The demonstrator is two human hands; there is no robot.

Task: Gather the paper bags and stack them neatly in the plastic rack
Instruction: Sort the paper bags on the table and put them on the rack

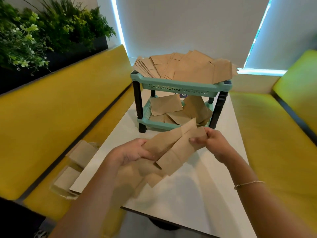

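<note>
Held bags: I see a few flat brown paper bags [176, 146] fanned out btwn both hands, above the white table [214, 182], just in front of the rack. Kraft colour, folded flat, creases and bottom flaps visible; edges not lined up.
Left hand: left hand [132, 152] grips the bags' near-left end, fingers curled under, thumb on top.
Right hand: right hand [212, 140] pinches the far-right end, thumb across the paper; bracelet [248, 183] on that wrist.
Loose bags: more bags [151, 177] below the held ones w/ motion blur; can't tell if they touch the table.
Rack: teal plastic rack [178, 86] w/ dark posts, two tiers, at the table's far end.
Top tier: big fanned pile of bags [187, 67], overhanging the rim.
Lower tier: bags [178, 109] lying crooked, some leaning.
Left bench: yellow bench [56, 117]; clear packet of bags [75, 165] on the seat, beside the table edge.
</note>
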